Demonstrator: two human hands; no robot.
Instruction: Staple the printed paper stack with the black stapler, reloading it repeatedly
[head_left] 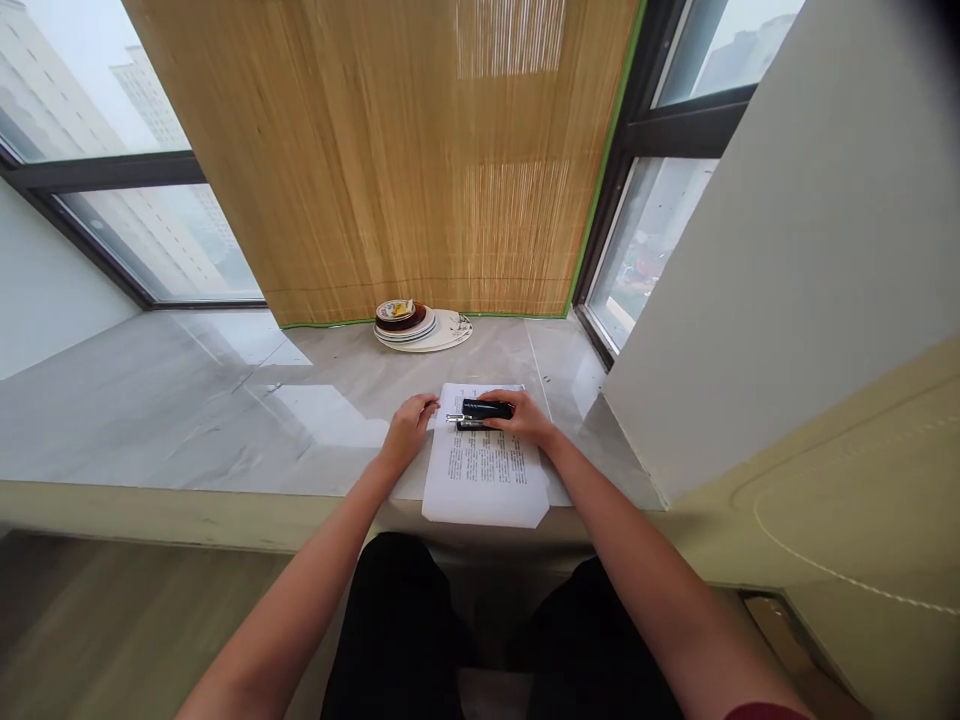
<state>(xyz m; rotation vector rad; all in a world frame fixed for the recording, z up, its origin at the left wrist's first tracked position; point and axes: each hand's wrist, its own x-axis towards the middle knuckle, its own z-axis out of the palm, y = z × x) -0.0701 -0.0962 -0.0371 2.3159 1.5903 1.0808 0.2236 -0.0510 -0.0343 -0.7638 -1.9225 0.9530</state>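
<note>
A black stapler (486,410) lies sideways over the printed sheets of paper (487,500), its silver metal part sticking out to the left. My right hand (525,418) is closed around its right end, thumb on the near side and fingers on the far side. At the left edge of the paper, my left hand (409,428) has its fingertips pinched together. Whatever is between those fingertips is too small to make out. The paper rests on the grey marble sill (322,465), and its near end hangs slightly past the front edge.
Behind the paper, a stack of plates (424,340) with a brown round dish (401,320) on top stands by the bamboo blind (375,150). A grey wall (765,250) closes off the right side. My knees (405,600) are below the sill's front edge.
</note>
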